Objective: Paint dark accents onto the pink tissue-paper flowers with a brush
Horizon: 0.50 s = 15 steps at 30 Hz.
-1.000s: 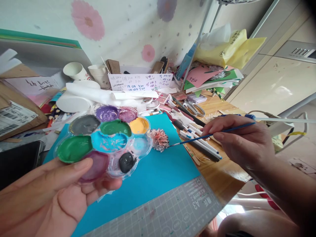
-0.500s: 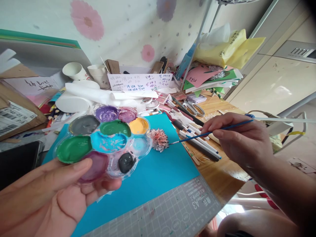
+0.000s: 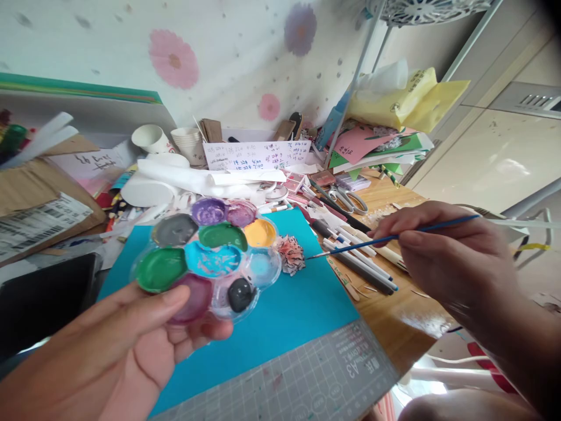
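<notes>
My left hand (image 3: 149, 333) grips a clear flower-shaped paint palette (image 3: 205, 298) by its near edge, thumb on top and fingers beneath. Its wells hold green, grey, purple, yellow, blue and black paint. In my right hand (image 3: 451, 257) is a thin blue paintbrush (image 3: 377, 240), pinched between thumb and fingers. The brush tip points left, close beside a ruffled pink-and-white paper flower (image 3: 291, 255) with dark edges; whether it touches I cannot tell. The flower lies on a sheet of blue paper (image 3: 302, 310), partly behind the palette.
A grey cutting mat (image 3: 280, 383) lies under the blue paper. Right of it are several markers (image 3: 363, 263) and scissors (image 3: 346, 199) on the wooden table. Paper cups (image 3: 188, 145) and paper rolls stand behind. A cardboard box (image 3: 48, 210) and a black tablet-like object (image 3: 48, 304) sit left.
The whole view has shifted, so most things appear farther right and slightly lower. The brush tip now shows a small gap from the flower in the picture. Both hands keep their holds.
</notes>
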{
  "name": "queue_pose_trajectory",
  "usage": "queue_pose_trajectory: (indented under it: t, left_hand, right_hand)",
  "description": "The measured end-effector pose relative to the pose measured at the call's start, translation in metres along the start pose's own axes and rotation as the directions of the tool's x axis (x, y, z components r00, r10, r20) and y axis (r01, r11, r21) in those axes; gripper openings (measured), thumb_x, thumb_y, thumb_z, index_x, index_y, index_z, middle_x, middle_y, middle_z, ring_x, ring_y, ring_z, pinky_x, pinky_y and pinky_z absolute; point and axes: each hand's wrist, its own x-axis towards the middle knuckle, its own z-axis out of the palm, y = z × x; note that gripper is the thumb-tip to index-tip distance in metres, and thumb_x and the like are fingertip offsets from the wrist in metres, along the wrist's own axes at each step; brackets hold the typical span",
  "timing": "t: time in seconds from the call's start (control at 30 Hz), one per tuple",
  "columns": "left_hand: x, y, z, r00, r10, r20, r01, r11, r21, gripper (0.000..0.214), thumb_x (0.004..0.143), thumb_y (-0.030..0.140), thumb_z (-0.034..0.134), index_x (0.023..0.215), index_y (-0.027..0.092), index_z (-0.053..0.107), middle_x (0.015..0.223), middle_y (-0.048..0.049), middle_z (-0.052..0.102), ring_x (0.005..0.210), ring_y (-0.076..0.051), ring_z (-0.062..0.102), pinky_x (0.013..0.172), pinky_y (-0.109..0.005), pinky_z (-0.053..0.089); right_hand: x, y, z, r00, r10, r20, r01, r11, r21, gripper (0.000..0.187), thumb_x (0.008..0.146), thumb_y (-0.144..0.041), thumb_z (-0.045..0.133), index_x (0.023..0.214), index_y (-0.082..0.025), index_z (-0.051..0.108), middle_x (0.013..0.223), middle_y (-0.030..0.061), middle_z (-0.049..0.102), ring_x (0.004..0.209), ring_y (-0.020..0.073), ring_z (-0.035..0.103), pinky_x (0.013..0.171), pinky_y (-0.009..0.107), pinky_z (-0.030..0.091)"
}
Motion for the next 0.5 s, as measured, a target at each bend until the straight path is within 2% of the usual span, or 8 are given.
queue_pose_trajectory:
  t: [0.07, 0.13, 0.2, 0.27, 0.37, 0.5]
  left_hand:
    - [-0.002, -0.001, 0.002, 0.998, 0.029, 0.050, -0.030, 0.999, 0.026, 0.021, 0.052, 0.022, 0.093, 0.063, 0.030, 0.078, 0.073, -0.0001, 0.082, 0.072, -0.030, 0.077, 0.057, -0.035, 0.068]
    - [-0.004, -0.003, 0.003, 0.992, 0.014, 0.125, -0.019, 0.999, 0.041, 0.018, 0.055, 0.024, 0.092, 0.059, 0.030, 0.076, 0.076, -0.0006, 0.082, 0.074, -0.030, 0.076, 0.059, -0.037, 0.068]
    - [-0.006, -0.003, 0.003, 0.986, 0.015, 0.167, -0.023, 0.999, 0.043, 0.014, 0.060, 0.026, 0.090, 0.065, 0.030, 0.078, 0.078, -0.0010, 0.081, 0.074, -0.029, 0.075, 0.061, -0.039, 0.068]
    - [-0.008, -0.003, 0.003, 0.982, 0.023, 0.187, -0.033, 0.998, 0.048, 0.013, 0.062, 0.028, 0.090, 0.068, 0.030, 0.079, 0.076, -0.0015, 0.079, 0.071, -0.027, 0.074, 0.062, -0.039, 0.068]
    - [-0.012, -0.002, 0.006, 0.980, 0.032, 0.198, -0.042, 0.998, 0.050, 0.018, 0.056, 0.032, 0.093, 0.063, 0.027, 0.077, 0.073, -0.0034, 0.078, 0.068, -0.026, 0.072, 0.061, -0.038, 0.067]
    - [-0.016, 0.000, 0.009, 0.974, 0.017, 0.224, -0.030, 0.998, 0.053, 0.023, 0.054, 0.036, 0.094, 0.064, 0.024, 0.077, 0.073, -0.0047, 0.078, 0.066, -0.025, 0.072, 0.060, -0.034, 0.065]
  right_hand:
    - [-0.001, -0.015, 0.010, 0.998, -0.024, -0.054, 0.029, 0.996, 0.088, 0.007, 0.074, -0.029, 0.084, 0.074, -0.030, 0.077, 0.073, 0.0027, 0.072, 0.072, 0.0226, 0.067, 0.070, 0.040, 0.058]
    - [-0.004, -0.026, 0.019, 1.000, -0.004, -0.016, 0.006, 0.993, 0.116, 0.007, 0.074, -0.031, 0.085, 0.075, -0.031, 0.078, 0.074, 0.0031, 0.073, 0.068, 0.0214, 0.069, 0.066, 0.037, 0.060]
    - [-0.007, -0.031, 0.026, 0.999, -0.011, 0.052, 0.006, 0.995, 0.096, 0.005, 0.077, -0.033, 0.084, 0.080, -0.032, 0.079, 0.079, 0.0029, 0.075, 0.072, 0.0209, 0.071, 0.067, 0.035, 0.061]
    - [-0.009, -0.030, 0.030, 0.990, -0.046, 0.133, 0.039, 0.998, 0.056, 0.005, 0.081, -0.031, 0.081, 0.085, -0.032, 0.080, 0.083, 0.0027, 0.076, 0.078, 0.0206, 0.071, 0.070, 0.032, 0.061]
    - [-0.009, -0.023, 0.032, 0.969, -0.083, 0.233, 0.083, 0.996, 0.011, 0.009, 0.084, -0.025, 0.078, 0.090, -0.032, 0.080, 0.084, 0.0020, 0.077, 0.081, 0.0188, 0.071, 0.069, 0.029, 0.059]
    - [-0.007, -0.020, 0.033, 0.970, -0.074, 0.230, 0.074, 0.997, 0.009, 0.007, 0.083, -0.025, 0.079, 0.088, -0.030, 0.080, 0.082, 0.0017, 0.077, 0.080, 0.0174, 0.071, 0.071, 0.027, 0.059]
